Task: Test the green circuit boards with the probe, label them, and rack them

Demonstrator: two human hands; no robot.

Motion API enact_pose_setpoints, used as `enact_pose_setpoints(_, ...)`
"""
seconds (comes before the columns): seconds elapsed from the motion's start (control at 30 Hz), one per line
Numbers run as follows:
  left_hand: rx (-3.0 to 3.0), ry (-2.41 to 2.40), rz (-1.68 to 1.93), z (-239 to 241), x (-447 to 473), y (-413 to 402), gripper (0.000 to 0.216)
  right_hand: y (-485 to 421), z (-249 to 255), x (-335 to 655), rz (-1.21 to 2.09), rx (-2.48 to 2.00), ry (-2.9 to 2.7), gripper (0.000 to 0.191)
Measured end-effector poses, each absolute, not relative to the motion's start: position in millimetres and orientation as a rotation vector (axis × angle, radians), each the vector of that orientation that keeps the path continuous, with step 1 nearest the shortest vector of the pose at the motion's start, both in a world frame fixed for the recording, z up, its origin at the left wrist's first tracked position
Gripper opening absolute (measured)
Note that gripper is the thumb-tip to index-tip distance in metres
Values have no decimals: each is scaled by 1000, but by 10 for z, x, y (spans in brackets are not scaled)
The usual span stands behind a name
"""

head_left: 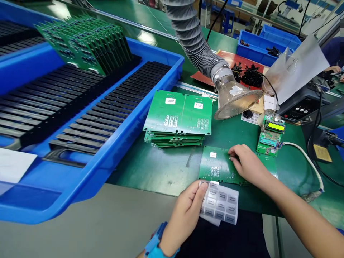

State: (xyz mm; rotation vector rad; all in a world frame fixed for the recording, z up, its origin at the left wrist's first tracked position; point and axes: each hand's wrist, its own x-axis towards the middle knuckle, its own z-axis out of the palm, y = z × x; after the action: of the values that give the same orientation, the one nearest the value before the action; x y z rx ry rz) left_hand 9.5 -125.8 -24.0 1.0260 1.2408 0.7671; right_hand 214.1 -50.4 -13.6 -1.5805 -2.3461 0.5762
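Observation:
My left hand (185, 211) grips a sheet of small white labels (221, 204) at the near table edge, thumb on its top corner. My right hand (247, 163) rests with curled fingers pressed on a green circuit board (215, 166) lying flat on the green mat; one white label sits on the board's left half. Whether anything is under the fingertips is hidden. Behind it lies a stack of like green boards (177, 118), each with white labels on top.
A big blue tray (150, 104) with black slotted racks and upright green boards (86, 43) fills the left. A grey fume hose with clear funnel (231, 96) hangs over the mat. A small LCD test board (270, 134) with a white cable, blue bins and another person's hand lie right.

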Motion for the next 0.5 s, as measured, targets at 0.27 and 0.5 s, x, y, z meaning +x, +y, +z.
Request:
enact_pose_setpoints(0.27,1204,1181,726,-154,190,-1254,32,-810,140,2098,878,-1470,-1965,8)
enact_pose_setpoints(0.5,1411,1258,693,-198,265,-1267,35,-945,236,1890,1417,-1437,-1778,3)
